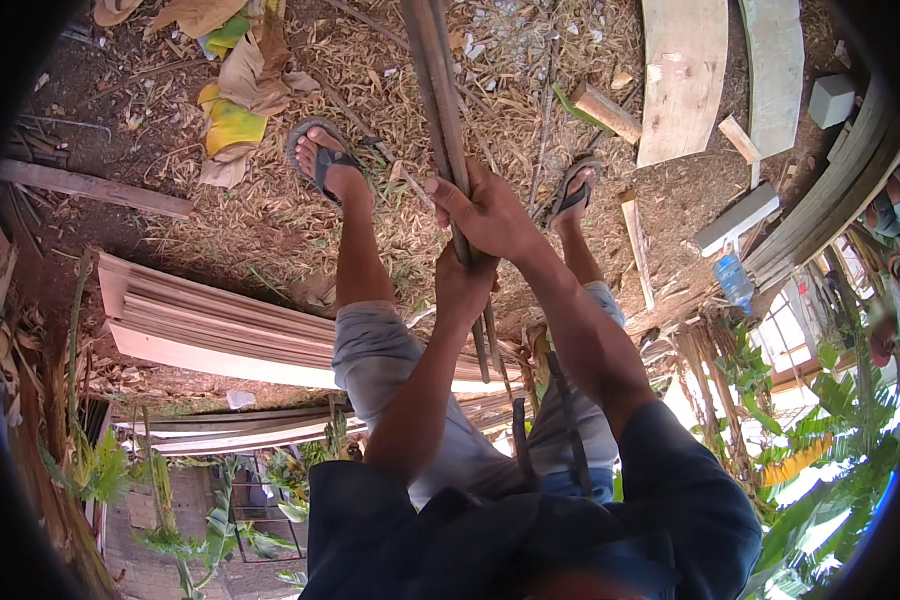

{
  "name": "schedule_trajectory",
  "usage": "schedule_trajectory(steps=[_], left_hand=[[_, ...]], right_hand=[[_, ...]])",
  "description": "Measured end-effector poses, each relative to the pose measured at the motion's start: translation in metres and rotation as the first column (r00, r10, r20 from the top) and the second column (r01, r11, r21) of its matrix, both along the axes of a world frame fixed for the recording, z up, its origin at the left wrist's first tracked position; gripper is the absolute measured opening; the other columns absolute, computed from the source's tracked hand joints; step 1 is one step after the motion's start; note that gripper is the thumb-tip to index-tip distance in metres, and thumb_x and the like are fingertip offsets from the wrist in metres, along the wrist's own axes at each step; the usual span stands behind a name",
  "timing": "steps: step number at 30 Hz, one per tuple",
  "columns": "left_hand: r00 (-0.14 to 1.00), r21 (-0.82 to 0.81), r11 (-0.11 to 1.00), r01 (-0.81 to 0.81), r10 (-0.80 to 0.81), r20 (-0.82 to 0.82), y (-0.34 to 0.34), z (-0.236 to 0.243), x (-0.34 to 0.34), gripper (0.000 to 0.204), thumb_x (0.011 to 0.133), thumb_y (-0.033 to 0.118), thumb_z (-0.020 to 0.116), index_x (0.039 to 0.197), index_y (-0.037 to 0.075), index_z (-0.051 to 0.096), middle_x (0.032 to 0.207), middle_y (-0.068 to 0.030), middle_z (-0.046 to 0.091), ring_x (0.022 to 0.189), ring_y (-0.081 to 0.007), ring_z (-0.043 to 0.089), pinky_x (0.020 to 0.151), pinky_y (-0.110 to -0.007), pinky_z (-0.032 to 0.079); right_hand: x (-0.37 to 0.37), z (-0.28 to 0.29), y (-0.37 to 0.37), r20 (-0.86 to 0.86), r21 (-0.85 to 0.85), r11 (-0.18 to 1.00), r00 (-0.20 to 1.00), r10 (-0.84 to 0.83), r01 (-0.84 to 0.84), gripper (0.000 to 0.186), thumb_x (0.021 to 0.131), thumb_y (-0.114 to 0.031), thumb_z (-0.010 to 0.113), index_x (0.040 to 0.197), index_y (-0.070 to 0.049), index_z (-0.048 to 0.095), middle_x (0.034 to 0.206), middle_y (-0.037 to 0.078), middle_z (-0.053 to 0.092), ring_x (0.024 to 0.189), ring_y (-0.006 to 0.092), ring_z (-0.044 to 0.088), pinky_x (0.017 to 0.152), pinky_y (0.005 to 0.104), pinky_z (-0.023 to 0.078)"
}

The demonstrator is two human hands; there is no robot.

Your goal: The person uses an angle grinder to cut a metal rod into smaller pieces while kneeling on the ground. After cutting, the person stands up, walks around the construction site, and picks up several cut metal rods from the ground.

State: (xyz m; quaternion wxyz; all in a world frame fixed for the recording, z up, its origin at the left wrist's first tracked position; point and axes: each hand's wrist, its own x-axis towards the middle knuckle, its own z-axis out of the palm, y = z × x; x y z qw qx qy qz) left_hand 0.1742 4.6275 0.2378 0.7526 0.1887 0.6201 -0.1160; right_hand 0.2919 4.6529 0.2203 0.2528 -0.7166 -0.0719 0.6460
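A bundle of long, thin grey-brown bars (436,95) runs from the top edge down between my feet toward my body; I cannot tell whether they are metal or wood. My right hand (492,215) wraps round the bundle from the right, its thumb lying across the top. Just nearer to me, my left hand (464,285) is closed round the same bundle, touching the right. Short bar ends (486,350) stick out below the left hand. The fingers' undersides are hidden.
Stacked planks (220,325) lie at the left, and a loose board (100,188) beyond them. Wide boards (682,80) rest at the far right, near a grey block (736,220) and a blue plastic bottle (734,282). My sandalled feet (325,160) stand on dry leaf litter.
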Motion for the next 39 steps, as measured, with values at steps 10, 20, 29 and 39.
schedule_trajectory(steps=[10,20,29,39], left_hand=[[0.958,-0.17,0.948,0.267,-0.244,0.148,-0.009,-0.018,0.022,0.026,0.087,0.023,0.068,0.088,0.003,0.052,0.058,-0.0036,0.055,0.045,-0.0119,0.055,0.042,-0.027,0.043],[0.983,-0.278,0.943,0.183,-0.167,0.079,0.006,-0.013,0.003,0.031,0.087,0.029,0.071,0.081,0.006,0.05,0.054,0.0022,0.045,0.041,-0.0076,0.045,0.038,-0.025,0.04],[0.999,-0.252,0.967,-0.029,0.021,-0.034,0.04,-0.009,0.004,0.031,0.089,0.035,0.068,0.091,0.007,0.055,0.062,-0.0004,0.051,0.043,-0.0085,0.048,0.039,-0.023,0.039],[0.933,-0.478,0.841,-0.254,0.343,0.106,0.026,-0.016,-0.015,0.031,0.1,0.04,0.049,0.099,0.008,0.051,0.064,-0.0003,0.052,0.046,-0.01,0.051,0.044,-0.024,0.045]], right_hand=[[0.038,-0.051,-0.096,-0.395,-0.149,0.811,0.718,-0.573,0.566,0.09,0.088,-0.077,0.028,0.137,-0.003,0.04,0.119,0.02,0.061,0.108,0.0298,0.059,0.099,0.0458,0.043],[-0.03,-0.136,-0.213,-0.047,-0.455,0.826,0.918,-0.394,0.332,0.065,0.094,-0.056,0.049,0.127,0.0,0.053,0.105,0.016,0.067,0.094,0.0254,0.065,0.084,0.0368,0.051],[-0.109,-0.139,-0.28,-0.155,-0.542,0.8,0.905,-0.395,0.257,0.036,0.093,-0.031,0.057,0.112,-0.002,0.065,0.098,0.018,0.07,0.082,0.0261,0.07,0.077,0.0364,0.055],[0.069,-0.266,-0.23,0.744,-0.227,0.944,0.668,0.01,0.239,0.031,0.087,-0.028,0.059,0.108,-0.005,0.063,0.106,0.021,0.063,0.094,0.0389,0.062,0.08,0.046,0.05]])
